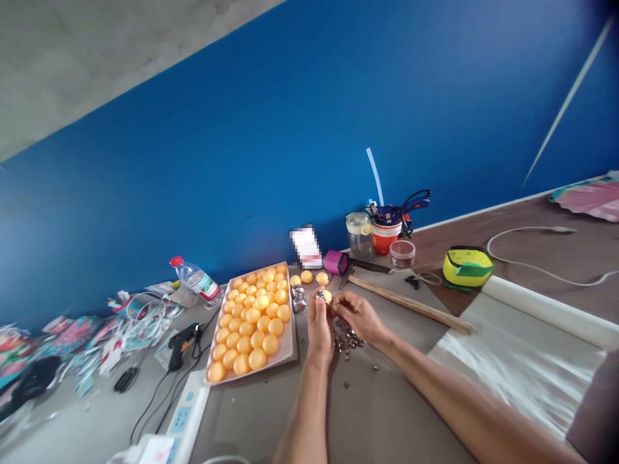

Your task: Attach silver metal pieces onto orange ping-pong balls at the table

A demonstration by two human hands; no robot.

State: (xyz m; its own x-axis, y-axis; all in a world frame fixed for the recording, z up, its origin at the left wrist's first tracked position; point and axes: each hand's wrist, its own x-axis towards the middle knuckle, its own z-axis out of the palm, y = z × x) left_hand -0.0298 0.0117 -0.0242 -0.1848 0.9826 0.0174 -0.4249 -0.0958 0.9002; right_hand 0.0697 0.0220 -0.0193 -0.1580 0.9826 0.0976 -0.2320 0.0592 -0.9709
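My left hand (320, 332) is closed around an orange ping-pong ball (325, 296) with shiny silver patches on its surface. Fingertips of my right hand (360, 316) are pinched together at the ball's right side; whatever they hold is too small to make out. Beneath my hands lies a loose pile of small shiny metal pieces (349, 339), with a few scattered nearer me. Left of my hands sit silver-covered balls (298, 299), and plain orange balls (306, 276) rest just behind. A white box (294, 345) full of orange balls stands further left.
A wooden-handled hammer (411, 303) lies right of my hands, near a yellow-green band (467, 267) and a plastic film roll (551, 312). Jars and a red cup (385, 240) stand by the blue wall. At left are a bottle (198, 283), glue gun (181, 345) and power strip (186, 412).
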